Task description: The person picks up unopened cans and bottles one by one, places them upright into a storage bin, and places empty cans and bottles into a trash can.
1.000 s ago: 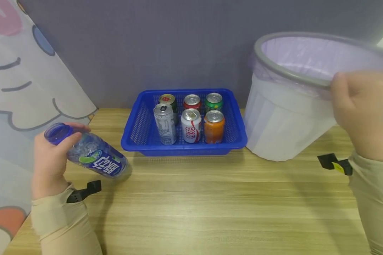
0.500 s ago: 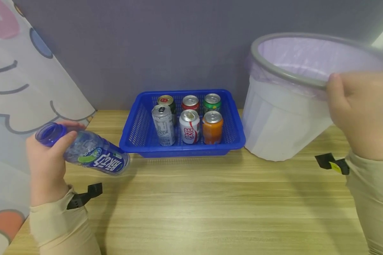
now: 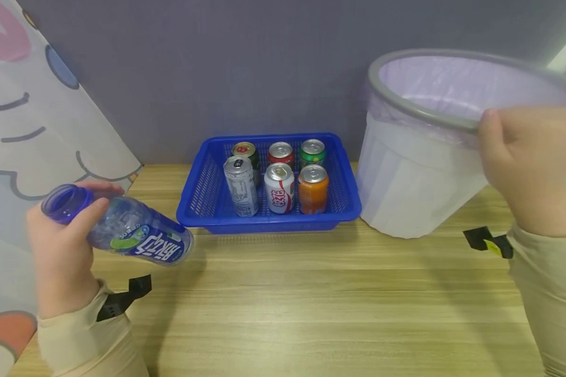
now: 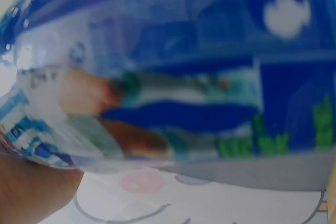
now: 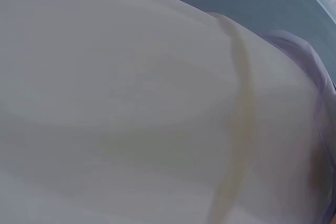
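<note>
In the head view my left hand [image 3: 68,241] grips a clear plastic bottle [image 3: 143,233] with a blue label, near its neck. The bottle lies tilted, its uncapped purple-blue mouth toward the left and its base toward the basket. Its label fills most of the left wrist view, with a finger [image 4: 37,187] at the lower left. On the right, my right hand [image 3: 535,162] holds the grey rim of a white trash bin [image 3: 415,173] lined with a thin purple bag. The bin leans toward me. Its white wall takes up the right wrist view.
Between the hands, a blue plastic basket [image 3: 269,225] stands against the grey partition [image 3: 283,68]. It holds several drink cans, among them an orange can [image 3: 313,193] and a white can [image 3: 280,191]. The wooden table [image 3: 311,309] extends in front. A cartoon-printed panel [image 3: 33,173] borders the left.
My left hand and the bottle have shifted slightly left and down in the head view. The right hand keeps its hold on the bin, which appears slightly farther left.
</note>
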`<state>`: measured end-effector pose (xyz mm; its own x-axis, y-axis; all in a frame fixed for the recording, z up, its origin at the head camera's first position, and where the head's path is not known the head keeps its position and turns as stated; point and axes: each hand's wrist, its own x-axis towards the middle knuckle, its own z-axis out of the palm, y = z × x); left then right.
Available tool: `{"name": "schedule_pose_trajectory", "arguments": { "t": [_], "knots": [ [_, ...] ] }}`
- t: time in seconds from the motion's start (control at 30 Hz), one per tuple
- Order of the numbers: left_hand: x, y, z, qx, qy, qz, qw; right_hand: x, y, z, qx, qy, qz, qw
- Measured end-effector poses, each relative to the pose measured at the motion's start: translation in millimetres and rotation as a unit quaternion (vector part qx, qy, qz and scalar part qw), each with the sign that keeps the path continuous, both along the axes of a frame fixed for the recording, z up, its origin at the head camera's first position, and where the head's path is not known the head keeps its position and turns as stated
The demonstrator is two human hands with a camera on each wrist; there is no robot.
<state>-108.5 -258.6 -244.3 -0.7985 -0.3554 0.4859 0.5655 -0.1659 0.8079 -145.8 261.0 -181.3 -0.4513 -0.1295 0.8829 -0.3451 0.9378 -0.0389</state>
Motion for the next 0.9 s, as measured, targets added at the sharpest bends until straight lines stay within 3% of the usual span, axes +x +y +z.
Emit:
{"name": "schedule_pose_trajectory", "arguments": {
  "t": [0.07, 0.2, 0.3, 0.43, 0.53, 0.73, 0.9],
  "knots": [
    [2.1, 3.3, 0.1, 0.006, 0.017, -0.025, 0.9995, -0.2, -1.0, -0.5, 0.003, 0.000, -0.004, 1.0000],
    [4.9, 11.7, -1.2, 0.009, 0.018, -0.072, 0.9972, -2.2, -2.8, -1.6, 0.000, 0.007, -0.006, 1.0000],
    [1.4, 19.4, -3.5, -0.010, 0.020, -0.122, 0.9923, -2.8, -2.6, -1.8, -0.005, 0.011, -0.007, 0.9999],
    [-8.2, 32.5, -5.2, -0.049, 0.036, -0.208, 0.9763, -2.4, -0.8, -1.8, -0.006, 0.011, -0.007, 0.9999],
    [-13.4, 47.1, -2.4, -0.072, 0.032, -0.250, 0.9649, -2.4, 0.2, -1.9, -0.006, 0.013, -0.007, 0.9999],
    [-21.3, 86.6, 11.0, -0.062, -0.013, -0.240, 0.9687, -1.0, 1.8, -3.1, -0.010, 0.016, -0.011, 0.9998],
    [-29.0, 112.6, 23.5, -0.031, -0.007, -0.241, 0.9700, -1.1, 0.8, -3.6, -0.007, 0.023, -0.009, 0.9997]
  ]
}}
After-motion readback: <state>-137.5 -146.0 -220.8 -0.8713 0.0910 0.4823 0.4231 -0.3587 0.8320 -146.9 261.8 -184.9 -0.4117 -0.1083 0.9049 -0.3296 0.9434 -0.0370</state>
